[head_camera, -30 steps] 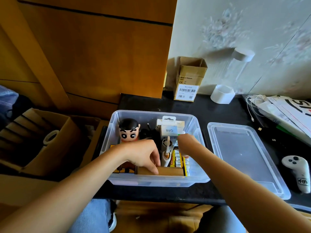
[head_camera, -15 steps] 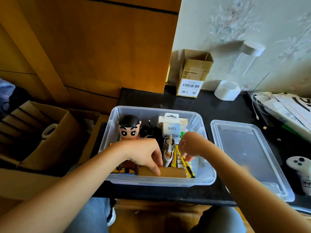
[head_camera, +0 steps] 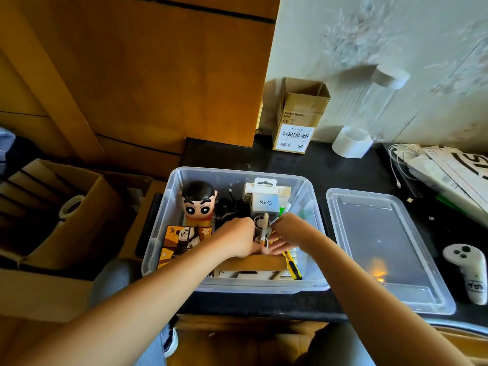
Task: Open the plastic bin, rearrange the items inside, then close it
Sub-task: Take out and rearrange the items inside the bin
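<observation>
The clear plastic bin (head_camera: pixel 237 172) stands open on the black desk, and its lid (head_camera: pixel 383 247) lies flat to its right. Inside are a black-haired cartoon figure (head_camera: pixel 199 202), an orange panda box (head_camera: pixel 184 241), black cables (head_camera: pixel 229 207), a white "Q88" package (head_camera: pixel 265 203), a small white fan (head_camera: pixel 262 224), a brown cardboard box (head_camera: pixel 253 264) and a yellow utility knife (head_camera: pixel 291 265). My left hand (head_camera: pixel 237 240) curls around the fan's lower part. My right hand (head_camera: pixel 287 233) meets it from the right, its fingers stretched toward the fan's base.
A small open carton (head_camera: pixel 298 122) and a white tape roll (head_camera: pixel 351 142) stand at the back of the desk. Papers and white cables (head_camera: pixel 449 170) lie at the right, with a white controller (head_camera: pixel 467 270) beside the lid. An open cardboard box (head_camera: pixel 52 207) sits on the left.
My left hand has left the brown box and moved right to the fan. My right hand has come in toward it, and the yellow knife now lies along the bin's right side.
</observation>
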Demonstrator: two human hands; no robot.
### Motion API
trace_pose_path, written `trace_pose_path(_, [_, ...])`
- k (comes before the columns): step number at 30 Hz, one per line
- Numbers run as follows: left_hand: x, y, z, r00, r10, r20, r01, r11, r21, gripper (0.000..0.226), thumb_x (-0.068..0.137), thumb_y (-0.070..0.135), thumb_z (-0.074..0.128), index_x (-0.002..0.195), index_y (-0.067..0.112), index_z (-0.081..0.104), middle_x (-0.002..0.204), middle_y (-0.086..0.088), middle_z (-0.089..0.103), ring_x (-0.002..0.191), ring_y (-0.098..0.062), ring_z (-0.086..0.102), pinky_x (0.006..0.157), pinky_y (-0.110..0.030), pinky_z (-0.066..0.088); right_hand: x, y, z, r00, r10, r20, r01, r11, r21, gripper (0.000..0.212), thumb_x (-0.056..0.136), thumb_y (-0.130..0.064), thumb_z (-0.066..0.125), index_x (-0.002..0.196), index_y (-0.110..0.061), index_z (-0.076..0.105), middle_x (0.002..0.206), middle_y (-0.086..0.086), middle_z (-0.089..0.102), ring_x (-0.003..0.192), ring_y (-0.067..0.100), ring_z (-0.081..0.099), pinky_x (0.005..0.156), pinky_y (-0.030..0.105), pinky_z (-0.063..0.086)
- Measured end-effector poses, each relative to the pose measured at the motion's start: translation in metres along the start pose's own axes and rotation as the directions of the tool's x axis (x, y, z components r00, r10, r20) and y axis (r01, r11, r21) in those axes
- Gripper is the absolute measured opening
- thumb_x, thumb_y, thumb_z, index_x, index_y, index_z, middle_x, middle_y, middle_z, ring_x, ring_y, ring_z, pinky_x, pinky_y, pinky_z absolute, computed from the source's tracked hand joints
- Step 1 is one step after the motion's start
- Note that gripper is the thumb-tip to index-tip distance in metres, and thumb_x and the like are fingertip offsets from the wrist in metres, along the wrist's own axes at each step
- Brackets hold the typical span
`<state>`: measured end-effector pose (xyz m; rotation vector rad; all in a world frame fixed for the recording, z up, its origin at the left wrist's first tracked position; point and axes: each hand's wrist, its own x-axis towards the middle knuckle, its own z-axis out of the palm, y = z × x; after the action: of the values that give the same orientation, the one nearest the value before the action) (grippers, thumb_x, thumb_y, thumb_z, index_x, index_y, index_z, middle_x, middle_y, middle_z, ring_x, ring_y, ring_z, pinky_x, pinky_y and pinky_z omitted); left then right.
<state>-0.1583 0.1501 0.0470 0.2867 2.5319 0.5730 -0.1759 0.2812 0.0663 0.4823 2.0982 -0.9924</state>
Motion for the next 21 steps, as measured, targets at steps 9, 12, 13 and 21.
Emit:
trace_pose_path(9, [-0.002,0.002,0.004,0.999,-0.008,0.048,0.011,0.997,-0.077,0.034,0.083,0.044,0.068,0.087,0.010,0.062,0.079,0.001,0.058,0.058,-0.007,0.049,0.048,-0.022,0.028,0.001,0.012,0.005,0.995,-0.085,-0.046,0.091,0.985,0.144,0.028,0.094,-0.001,0.045,0.119,0.011,0.053,0.117,0.028,0.060,0.107,0.038,0.061,0.059,0.025,0.052])
trace_pose_path(12, [-0.001,0.001,0.001,0.999,-0.042,0.026,0.044,0.996,-0.083,0.032,0.084,0.044,0.066,0.065,0.021,0.056,0.054,0.001,0.045,0.049,-0.008,0.038,0.047,-0.023,0.025,0.006,0.013,0.003,0.990,-0.133,-0.054,0.128,0.987,-0.095,0.032,0.099,-0.014,0.043,0.123,0.004,0.056,0.122,0.018,0.061,0.112,0.031,0.060,0.079,0.029,0.052])
trace_pose_path(13, [-0.001,0.001,0.001,0.999,-0.047,0.025,0.049,0.995,-0.085,0.035,0.084,0.044,0.066,0.061,0.021,0.053,0.053,0.004,0.042,0.049,-0.008,0.038,0.047,-0.023,0.026,-0.001,0.010,0.000,0.989,-0.134,-0.057,0.116,0.964,-0.238,0.037,0.100,-0.024,0.040,0.125,-0.002,0.056,0.126,0.012,0.060,0.116,0.025,0.057,0.092,0.029,0.047])
trace_pose_path(21, [-0.005,0.002,-0.007,0.999,-0.047,0.018,0.049,0.994,-0.101,0.038,0.086,0.044,0.063,0.071,0.009,0.064,0.065,-0.003,0.059,0.061,-0.017,0.053,0.059,-0.027,0.040,-0.009,0.021,-0.014,0.865,-0.453,-0.218,0.298,0.811,-0.503,0.029,0.096,-0.011,0.045,0.117,0.002,0.061,0.118,0.015,0.063,0.107,0.028,0.061,0.094,0.037,0.050])
